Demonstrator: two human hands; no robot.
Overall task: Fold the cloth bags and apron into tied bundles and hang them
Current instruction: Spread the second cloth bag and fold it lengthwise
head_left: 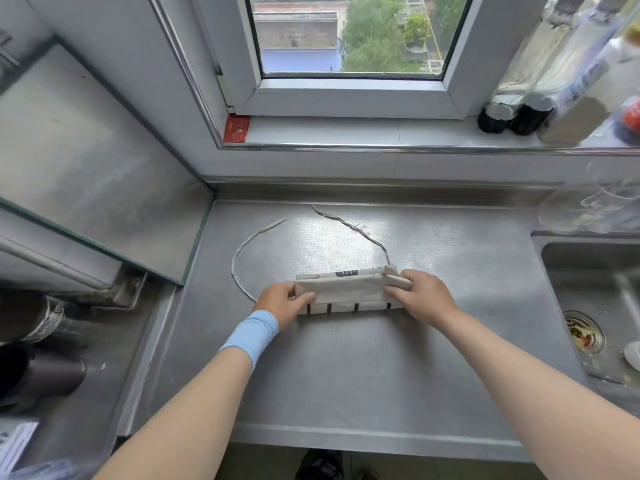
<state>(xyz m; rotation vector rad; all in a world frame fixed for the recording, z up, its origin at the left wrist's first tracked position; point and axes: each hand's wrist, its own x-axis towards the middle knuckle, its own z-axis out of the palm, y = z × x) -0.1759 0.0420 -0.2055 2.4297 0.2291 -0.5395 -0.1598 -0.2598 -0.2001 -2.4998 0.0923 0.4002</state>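
Folded cloth (346,289) — print unreadable — left hand (284,303) and right hand (420,294) clamped on its ends.

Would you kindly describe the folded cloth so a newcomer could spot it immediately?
Below the window lies a steel counter beside the sink. At its middle, between the left hand and right hand, lies the folded cloth: beige, black-marked, with two thin strings trailing off.

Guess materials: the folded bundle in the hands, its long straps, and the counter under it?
Folded bundle: looks like woven cotton or canvas, matte off-white with black printed marks; it creases softly. Straps: seemingly the same cloth, thin and limp, curving loosely over the surface. Counter: likely stainless steel, brushed grey with a fine embossed texture, soft window glare and a raised back lip.
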